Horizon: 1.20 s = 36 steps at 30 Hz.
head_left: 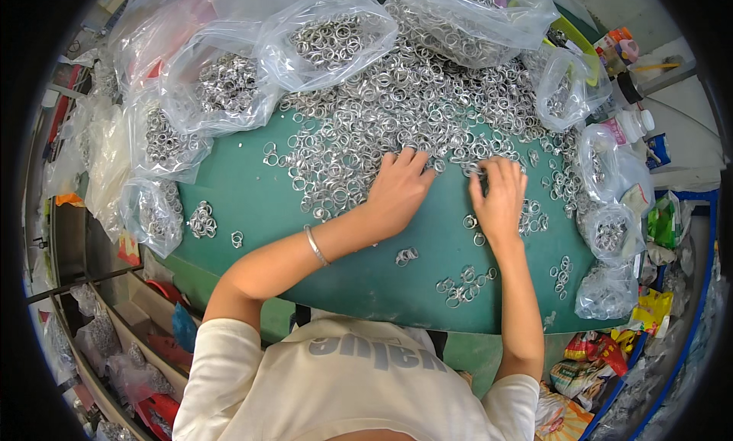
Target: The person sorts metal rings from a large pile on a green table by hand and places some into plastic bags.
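A big heap of silver metal rings (412, 97) spreads over the green tabletop (305, 281). My left hand (398, 193), with a silver bangle (315, 246) on its wrist, rests its fingertips on the near edge of the heap. Its fingers are slightly apart, while the thumb is hidden. To its right, my right hand (500, 200) touches rings at the heap's front edge, its thumb apart from the bent fingers. No ring shows clearly held in either hand. Near my right forearm lie a small group of rings (462, 287) and another cluster (533, 218).
Clear plastic bags of rings (324, 40) line the far and left sides, with smaller ring bags (611, 235) on the right. Small ring piles lie at left (202, 221) and right (561, 277). A white bottle (630, 126) stands at the right edge; open drawers (145, 303) are lower left.
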Motion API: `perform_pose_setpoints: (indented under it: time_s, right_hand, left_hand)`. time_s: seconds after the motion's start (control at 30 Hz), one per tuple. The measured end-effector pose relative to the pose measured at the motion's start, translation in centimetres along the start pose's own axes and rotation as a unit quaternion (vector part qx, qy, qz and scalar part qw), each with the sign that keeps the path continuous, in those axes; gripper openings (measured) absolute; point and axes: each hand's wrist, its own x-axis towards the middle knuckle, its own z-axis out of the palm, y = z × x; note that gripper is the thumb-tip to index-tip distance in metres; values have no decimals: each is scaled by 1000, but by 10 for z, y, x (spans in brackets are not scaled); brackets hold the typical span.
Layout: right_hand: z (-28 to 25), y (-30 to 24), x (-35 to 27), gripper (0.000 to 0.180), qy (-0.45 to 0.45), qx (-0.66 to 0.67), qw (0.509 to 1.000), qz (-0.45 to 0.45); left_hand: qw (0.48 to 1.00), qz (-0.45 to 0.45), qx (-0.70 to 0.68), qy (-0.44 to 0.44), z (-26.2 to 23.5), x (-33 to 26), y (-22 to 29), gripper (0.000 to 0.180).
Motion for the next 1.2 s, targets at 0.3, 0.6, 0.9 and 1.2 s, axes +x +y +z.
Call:
perform_pose_setpoints:
  time_s: [0.3,0.6,0.9,1.2]
  right_hand:
    - [-14,-21,-2,16,-18,89,996,25]
    - [-6,-61,-14,18,-155,464,844,220]
    - [-17,-70,-32,9,-70,338,926,154]
    - [-28,-37,-26,14,-144,272,948,81]
  left_hand:
    - [958,-52,-258,113,-5,7,-9,5]
    - [736,-285,-611,-64,-23,-14,-5,14]
    - [914,-183,-353,80,-32,-19,-8,5]
    - [977,-115,-109,141,-33,15,-40,18]
